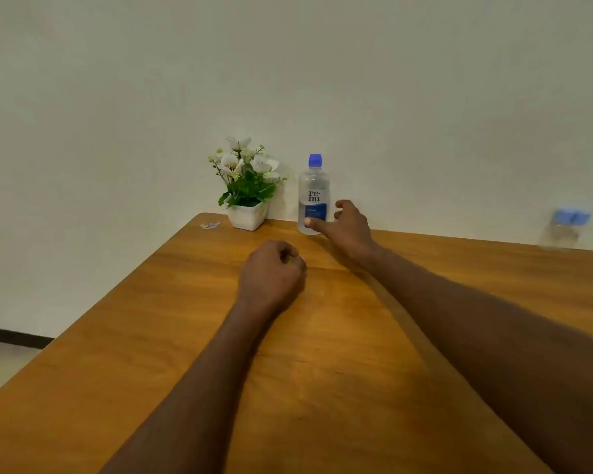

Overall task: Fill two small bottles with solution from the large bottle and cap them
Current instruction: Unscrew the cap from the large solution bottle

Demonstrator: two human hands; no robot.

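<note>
A large clear bottle with a blue cap and a blue-and-white label stands upright at the far edge of the wooden table, against the wall. My right hand is spread beside its lower right; the thumb lies across the bottle's base, the fingers are apart from it and loosely bent. My left hand rests on the table in a fist with nothing in it, nearer to me. Two small clear bottles with blue caps stand blurred at the far right by the wall.
A white pot with white artificial flowers stands left of the large bottle. A small scrap or sticker lies near the table's far left corner. The floor shows past the table's left edge.
</note>
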